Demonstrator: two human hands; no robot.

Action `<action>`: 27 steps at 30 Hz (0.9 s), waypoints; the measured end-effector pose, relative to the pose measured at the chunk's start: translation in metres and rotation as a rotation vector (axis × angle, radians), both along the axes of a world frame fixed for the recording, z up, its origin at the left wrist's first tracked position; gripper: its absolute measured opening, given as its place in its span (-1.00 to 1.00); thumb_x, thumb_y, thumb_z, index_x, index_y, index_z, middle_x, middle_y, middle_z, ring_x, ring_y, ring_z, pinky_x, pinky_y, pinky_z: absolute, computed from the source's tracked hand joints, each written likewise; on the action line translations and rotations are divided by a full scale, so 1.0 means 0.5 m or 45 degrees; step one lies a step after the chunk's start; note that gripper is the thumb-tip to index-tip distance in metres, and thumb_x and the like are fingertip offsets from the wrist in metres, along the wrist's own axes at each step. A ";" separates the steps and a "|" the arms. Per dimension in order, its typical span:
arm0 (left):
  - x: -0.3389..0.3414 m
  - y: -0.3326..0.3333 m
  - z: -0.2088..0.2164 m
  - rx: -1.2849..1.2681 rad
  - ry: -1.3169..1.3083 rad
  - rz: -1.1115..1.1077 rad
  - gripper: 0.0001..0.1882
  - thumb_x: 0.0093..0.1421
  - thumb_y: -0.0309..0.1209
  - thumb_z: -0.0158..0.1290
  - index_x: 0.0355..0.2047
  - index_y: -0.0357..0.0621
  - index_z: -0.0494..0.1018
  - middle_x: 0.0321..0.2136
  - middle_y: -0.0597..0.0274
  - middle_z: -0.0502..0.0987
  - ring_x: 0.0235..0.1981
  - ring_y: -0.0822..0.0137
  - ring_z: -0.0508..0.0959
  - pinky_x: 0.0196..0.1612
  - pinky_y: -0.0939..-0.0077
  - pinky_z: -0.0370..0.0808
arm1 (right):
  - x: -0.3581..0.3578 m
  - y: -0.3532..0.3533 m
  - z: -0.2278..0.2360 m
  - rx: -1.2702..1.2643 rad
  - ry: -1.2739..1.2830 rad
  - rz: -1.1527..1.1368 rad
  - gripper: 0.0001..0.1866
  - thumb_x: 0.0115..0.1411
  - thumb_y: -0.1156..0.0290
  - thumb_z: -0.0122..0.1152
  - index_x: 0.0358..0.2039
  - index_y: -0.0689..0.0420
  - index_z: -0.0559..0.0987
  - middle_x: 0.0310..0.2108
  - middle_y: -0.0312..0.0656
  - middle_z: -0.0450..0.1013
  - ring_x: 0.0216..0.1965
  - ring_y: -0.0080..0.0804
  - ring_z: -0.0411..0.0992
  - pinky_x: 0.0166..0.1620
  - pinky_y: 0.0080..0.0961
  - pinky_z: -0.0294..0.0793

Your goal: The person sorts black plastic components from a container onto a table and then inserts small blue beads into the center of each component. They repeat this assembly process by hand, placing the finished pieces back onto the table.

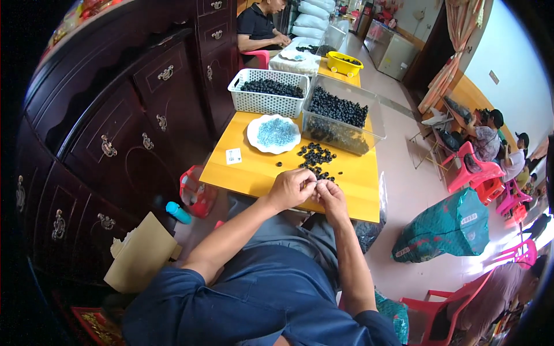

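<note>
So that reach was presumably kept short, black pieces (315, 154) were spread on the yellow table (231, 173) just beyond the left hand (291, 189) and right hand (332, 199), both pinched; contents could not be told.

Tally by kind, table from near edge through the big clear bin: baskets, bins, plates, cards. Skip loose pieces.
White perforated basket: 1
Clear bin: 1
Scalloped white plate: 1
Small white card: 1
Total: 4
</note>
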State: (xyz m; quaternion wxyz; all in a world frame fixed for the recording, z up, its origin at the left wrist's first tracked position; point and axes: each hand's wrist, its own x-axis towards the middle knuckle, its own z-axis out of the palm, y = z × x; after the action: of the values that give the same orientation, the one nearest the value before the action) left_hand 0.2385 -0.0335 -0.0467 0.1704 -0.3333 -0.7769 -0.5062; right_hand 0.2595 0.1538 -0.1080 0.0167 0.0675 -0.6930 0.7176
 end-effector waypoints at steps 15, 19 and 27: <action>-0.003 -0.010 0.016 -0.101 0.196 -0.127 -0.95 0.17 -0.48 0.11 -0.37 -0.19 0.50 -0.44 0.03 0.58 -0.38 0.02 0.61 -0.33 0.27 0.51 | 0.010 0.012 0.021 -0.303 -0.090 0.214 -0.85 0.32 0.26 0.20 -0.34 0.03 0.49 -0.48 -0.38 0.43 -0.43 -0.58 0.41 -0.27 -0.61 0.44; -0.006 -0.017 0.012 -0.113 0.199 -0.132 -0.94 0.17 -0.48 0.11 -0.36 -0.20 0.51 -0.43 0.03 0.58 -0.37 0.02 0.61 -0.33 0.26 0.51 | 0.028 -0.006 0.056 -0.468 -0.274 0.203 -0.87 0.31 0.29 0.19 -0.34 0.04 0.50 -0.49 -0.37 0.43 -0.43 -0.58 0.41 -0.29 -0.61 0.41; -0.005 -0.015 0.009 -0.086 -0.047 -0.205 -0.91 0.17 -0.48 0.13 -0.33 -0.22 0.53 -0.42 0.01 0.60 -0.38 0.07 0.63 -0.33 0.33 0.51 | 0.024 0.000 0.044 -0.465 -0.303 0.198 -0.89 0.30 0.34 0.20 -0.35 0.05 0.51 -0.48 -0.36 0.45 -0.43 -0.58 0.42 -0.30 -0.64 0.40</action>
State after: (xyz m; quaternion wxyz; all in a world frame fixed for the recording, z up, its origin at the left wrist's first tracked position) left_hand 0.2362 -0.0411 -0.0424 0.1037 -0.3908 -0.7673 -0.4978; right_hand 0.2715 0.1540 -0.0861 -0.1086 0.0312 -0.5414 0.8331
